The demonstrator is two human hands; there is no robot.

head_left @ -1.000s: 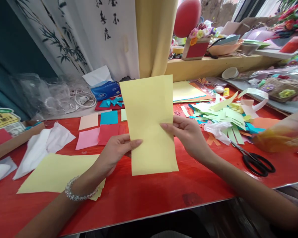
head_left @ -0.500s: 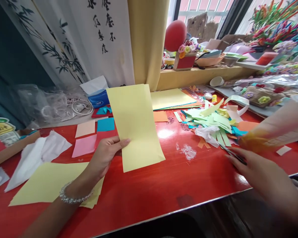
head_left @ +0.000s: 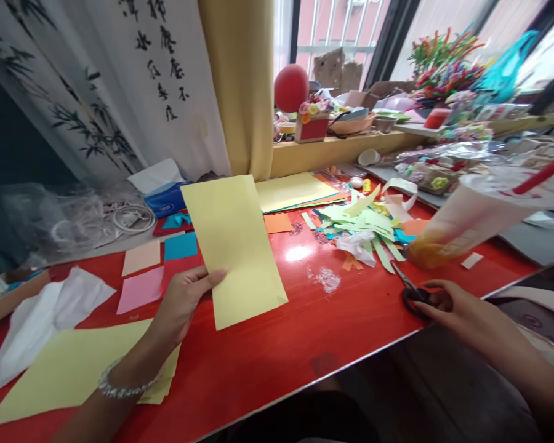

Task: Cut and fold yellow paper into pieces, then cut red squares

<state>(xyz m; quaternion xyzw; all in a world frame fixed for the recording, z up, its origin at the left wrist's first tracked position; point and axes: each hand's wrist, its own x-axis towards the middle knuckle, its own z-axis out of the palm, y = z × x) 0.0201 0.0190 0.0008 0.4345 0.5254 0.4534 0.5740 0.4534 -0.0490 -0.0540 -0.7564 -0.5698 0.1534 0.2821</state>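
My left hand (head_left: 191, 295), with a beaded bracelet at its wrist, pinches a yellow sheet of paper (head_left: 233, 246) along its left edge and holds it raised over the table. The thumb lies on the front of the sheet; the other fingers are mostly behind it. At the table's right front edge, my right hand (head_left: 447, 304) is closed on the black handles of a pair of scissors (head_left: 410, 292). The blades point away from me toward a heap of cut paper strips (head_left: 364, 218). More yellow paper (head_left: 74, 363) lies under my left forearm.
A tilted-looking drink cup (head_left: 471, 215) with a red straw stands beyond my right hand. Pink (head_left: 141, 289) and blue squares (head_left: 180, 246) lie behind my left hand. A stack of coloured sheets (head_left: 295, 191) is at the back, and white tissue (head_left: 50, 314) at left.
The view has swung to the right, so most things sit further left. My right hand, blurred before, now shows clearly at the scissors' handles. My left hand keeps its hold on the yellow sheet.
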